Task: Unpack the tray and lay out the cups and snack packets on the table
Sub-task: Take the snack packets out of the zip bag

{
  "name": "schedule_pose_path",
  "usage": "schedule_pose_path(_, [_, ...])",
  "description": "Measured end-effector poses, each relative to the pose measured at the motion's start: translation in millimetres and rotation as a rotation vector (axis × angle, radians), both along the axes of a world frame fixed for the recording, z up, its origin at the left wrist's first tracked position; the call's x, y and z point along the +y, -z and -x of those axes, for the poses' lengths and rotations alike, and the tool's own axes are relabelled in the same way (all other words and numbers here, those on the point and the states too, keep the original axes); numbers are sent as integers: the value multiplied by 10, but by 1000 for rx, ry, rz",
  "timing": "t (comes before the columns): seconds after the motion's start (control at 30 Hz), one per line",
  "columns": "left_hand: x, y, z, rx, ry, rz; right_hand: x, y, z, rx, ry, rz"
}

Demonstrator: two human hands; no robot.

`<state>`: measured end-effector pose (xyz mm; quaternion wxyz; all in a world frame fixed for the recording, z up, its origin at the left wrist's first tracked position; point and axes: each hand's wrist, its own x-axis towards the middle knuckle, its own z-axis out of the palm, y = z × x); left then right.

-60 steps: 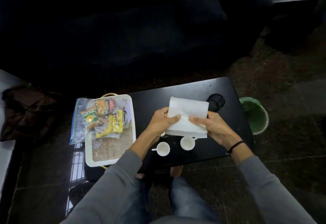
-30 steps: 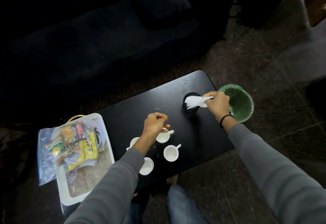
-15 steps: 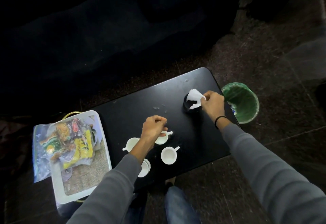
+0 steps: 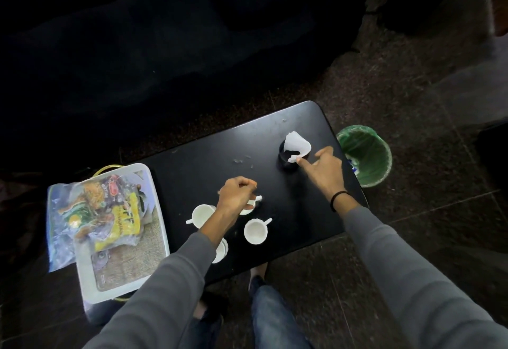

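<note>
With the napkin (image 4: 297, 145) now released into the dark holder (image 4: 287, 160), the right hand (image 4: 325, 174) is open and empty.

Two seconds ago both hands held this napkin unfolded; it now stands near the table's (image 4: 209, 156) far right corner. The left hand (image 4: 236, 194) is curled narrow over one cup (image 4: 248, 207); whether it grips cannot be told. Three further cups (image 4: 255, 231) sit along the near edge. The snack packets (image 4: 110, 211) remain on the tray (image 4: 162, 227), so these are judged next.
</note>
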<state>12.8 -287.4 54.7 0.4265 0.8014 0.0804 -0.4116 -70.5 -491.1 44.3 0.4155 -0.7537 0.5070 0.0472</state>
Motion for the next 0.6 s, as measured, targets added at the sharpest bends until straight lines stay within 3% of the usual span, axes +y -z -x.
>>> schedule_pose_path(0.27, [417, -205, 33, -10, -4, 11, 622, -279, 19, 92, -159, -8])
schedule_pose_path(0.6, [1438, -341, -148, -29, -131, 73, 1767, -553, -415, -19, -426, -100])
